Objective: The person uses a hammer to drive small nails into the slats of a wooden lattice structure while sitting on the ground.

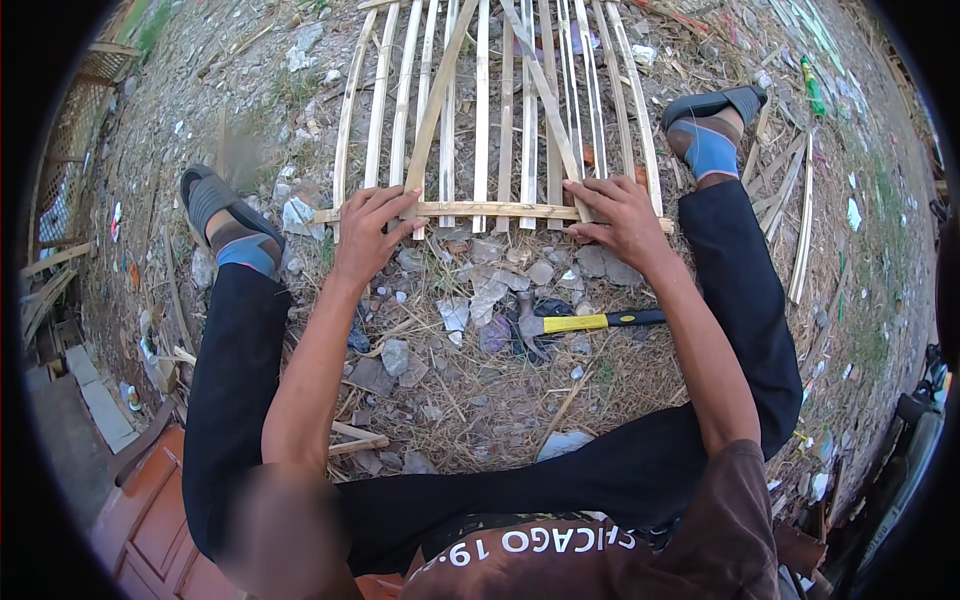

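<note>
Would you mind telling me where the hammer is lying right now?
In the head view the hammer lies on the stony ground between the person's legs, nearer the right leg, just below the right hand that presses on the bamboo frame.

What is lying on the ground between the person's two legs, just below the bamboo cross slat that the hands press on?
In the head view, a hammer with a yellow-and-black handle lies there on stones and dry straw, below the cross slat under the left hand and right hand.

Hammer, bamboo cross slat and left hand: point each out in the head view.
hammer (pixel 585 322), head view, on its yellow handle.
bamboo cross slat (pixel 490 210), head view, on its bare middle between the hands.
left hand (pixel 372 232), head view, on the back of the hand.
</note>
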The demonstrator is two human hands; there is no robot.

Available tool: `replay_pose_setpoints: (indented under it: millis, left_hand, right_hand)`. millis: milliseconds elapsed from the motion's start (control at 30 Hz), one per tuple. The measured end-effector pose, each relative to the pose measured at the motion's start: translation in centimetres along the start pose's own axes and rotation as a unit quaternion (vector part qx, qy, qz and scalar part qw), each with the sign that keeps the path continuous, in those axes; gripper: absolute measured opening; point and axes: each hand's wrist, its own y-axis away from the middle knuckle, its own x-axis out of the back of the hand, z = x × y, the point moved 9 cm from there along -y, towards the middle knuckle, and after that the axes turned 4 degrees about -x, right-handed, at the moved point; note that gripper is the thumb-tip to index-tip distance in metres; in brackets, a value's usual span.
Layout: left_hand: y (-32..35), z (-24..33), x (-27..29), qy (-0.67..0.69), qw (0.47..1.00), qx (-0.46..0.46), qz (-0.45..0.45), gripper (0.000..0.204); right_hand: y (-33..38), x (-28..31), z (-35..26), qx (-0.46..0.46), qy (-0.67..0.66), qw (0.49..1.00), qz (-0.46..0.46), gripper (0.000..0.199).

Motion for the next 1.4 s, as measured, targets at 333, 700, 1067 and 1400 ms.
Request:
replay_pose_setpoints:
  millis: [333,700,1067,1400]
  left_hand:
    - [0.0,2.6,0.7,-0.057,0.996,-0.033,-0.067,0.077]
    - [-2.0,0.5,0.6,-0.057,0.996,-0.017,-0.068,0.074]
    - [-0.3,-0.1,-2.5,-0.075,0.99,-0.046,-0.11,0.082]
    - [1.3,-3.7,-0.4,-0.044,0.992,-0.045,-0.111,0.047]
  right_hand:
    - [0.2,0.7,-0.6,0.006,0.014,0.999,-0.028,0.086]
    - [-2.2,0.8,0.7,-0.008,0.079,0.997,0.025,0.089]
    - [6.7,12.1,-0.7,-0.121,-0.033,0.988,0.095,0.065]
    - [49.8,27.3,15.3,-0.625,0.114,0.761,0.131,0.028]
